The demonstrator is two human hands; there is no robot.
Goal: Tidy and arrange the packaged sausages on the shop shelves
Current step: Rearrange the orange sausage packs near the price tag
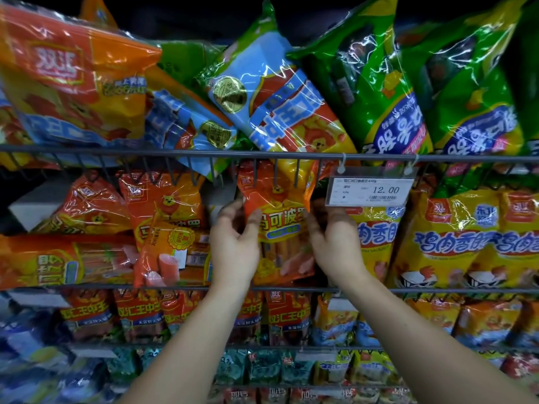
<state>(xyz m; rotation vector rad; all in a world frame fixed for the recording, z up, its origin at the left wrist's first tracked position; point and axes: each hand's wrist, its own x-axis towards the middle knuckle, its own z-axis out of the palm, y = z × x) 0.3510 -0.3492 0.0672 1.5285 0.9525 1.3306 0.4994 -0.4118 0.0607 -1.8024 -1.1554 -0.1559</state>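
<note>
An orange sausage pack [278,217] with a yellow label stands upright in the middle shelf row, just under the wire rail [204,154]. My left hand [234,243] grips its left edge, thumb on the front. My right hand [335,240] grips its right edge. To the left, more orange sausage packs [163,211] lean at angles, and one lies flat [67,260]. Yellow sausage packs [455,237] stand to the right.
On the top shelf, large orange [73,80], blue [271,97] and green [379,83] packs lie tilted over the rail. A price tag [370,189] reading 12.00 hangs from the rail by my right hand. Lower shelves hold rows of red packs [140,313] and teal packs [262,365].
</note>
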